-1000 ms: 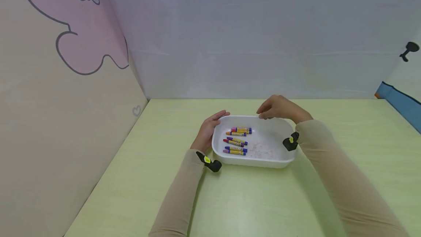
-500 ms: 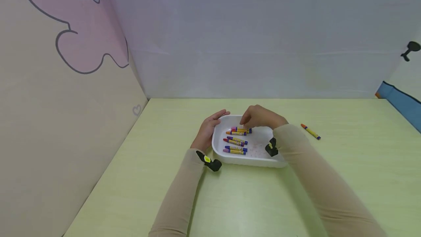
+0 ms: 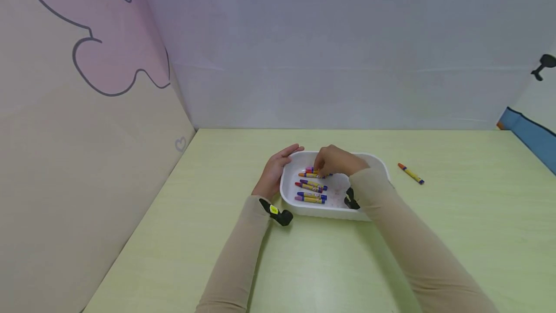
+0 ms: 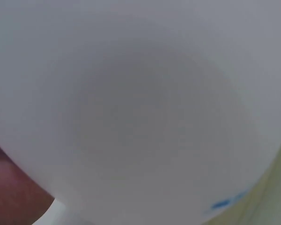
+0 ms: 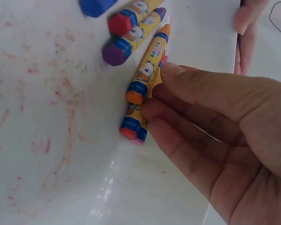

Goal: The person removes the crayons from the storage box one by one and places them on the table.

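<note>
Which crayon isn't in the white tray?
The orange crayon lying alone on the table, right of the tray. All the other crayons in view are inside it.

Smooth, rounded white tray [image 4: 140,103], seen close up and out of focus, filling most of the frame and shaded darkest near the centre. Lower right: short, blurred blue mark [image 4: 221,204] beside the tray's curved edge; beyond it, the pale yellow-green worktop [image 4: 271,197]. Lower left: part of the left hand [image 4: 15,190], cut off by the frame, bordering the tray's outline.
</note>
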A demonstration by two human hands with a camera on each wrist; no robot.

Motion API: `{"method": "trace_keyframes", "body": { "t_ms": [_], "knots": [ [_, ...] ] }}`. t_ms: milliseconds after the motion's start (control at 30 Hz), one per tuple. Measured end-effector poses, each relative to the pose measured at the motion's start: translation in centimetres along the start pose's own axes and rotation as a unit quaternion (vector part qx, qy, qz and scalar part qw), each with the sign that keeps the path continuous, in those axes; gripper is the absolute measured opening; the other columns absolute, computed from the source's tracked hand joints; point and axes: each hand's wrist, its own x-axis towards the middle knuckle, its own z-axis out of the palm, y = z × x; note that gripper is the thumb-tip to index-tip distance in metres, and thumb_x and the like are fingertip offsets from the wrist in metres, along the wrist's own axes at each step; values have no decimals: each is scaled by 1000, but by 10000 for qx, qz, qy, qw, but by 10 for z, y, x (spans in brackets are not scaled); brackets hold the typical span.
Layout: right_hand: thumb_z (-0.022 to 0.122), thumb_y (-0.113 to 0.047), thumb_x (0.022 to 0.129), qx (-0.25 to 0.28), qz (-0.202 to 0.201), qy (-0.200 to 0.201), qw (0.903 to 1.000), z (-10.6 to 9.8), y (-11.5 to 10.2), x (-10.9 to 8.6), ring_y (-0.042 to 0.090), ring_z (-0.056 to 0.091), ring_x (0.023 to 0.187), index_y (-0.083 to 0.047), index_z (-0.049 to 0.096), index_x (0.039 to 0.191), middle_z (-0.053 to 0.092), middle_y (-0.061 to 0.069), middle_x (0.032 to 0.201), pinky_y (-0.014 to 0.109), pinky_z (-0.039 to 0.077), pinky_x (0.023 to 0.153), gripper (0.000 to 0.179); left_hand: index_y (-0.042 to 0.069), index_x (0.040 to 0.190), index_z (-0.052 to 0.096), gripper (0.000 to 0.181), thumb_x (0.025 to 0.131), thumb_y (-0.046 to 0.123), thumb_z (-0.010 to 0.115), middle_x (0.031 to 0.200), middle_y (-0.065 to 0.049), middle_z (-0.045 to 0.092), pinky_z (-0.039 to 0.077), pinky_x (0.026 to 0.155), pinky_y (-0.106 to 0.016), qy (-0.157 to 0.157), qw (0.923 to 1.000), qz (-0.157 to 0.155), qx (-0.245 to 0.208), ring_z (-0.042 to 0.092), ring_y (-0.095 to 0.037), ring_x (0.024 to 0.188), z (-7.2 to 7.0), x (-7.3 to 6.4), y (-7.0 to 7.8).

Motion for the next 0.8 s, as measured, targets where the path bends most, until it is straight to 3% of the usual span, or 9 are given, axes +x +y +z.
{"method": "trace_keyframes", "body": {
  "t_ms": [433,800],
  "knots": [
    [73,-9,82,-468,-9,29,9989,13,-3,2,17,60,84,-9,71,91,68,4,92,35,53,83,9,11,143,47,46,99,5,32,144,-4,50,33,115,-38,-28,10000,-27,4,42,-19,137,1,0,-1],
    [73,-8,82,-486,75,20,9988,14,-5,-1,17,59,80,-10,70,89,66,3,90,33,53,79,8,8,145,42,47,100,6,31,145,-5,50,32,116,-37,-13,9999,-7,119,41,-19,138,1,0,-1]
  ]
}}
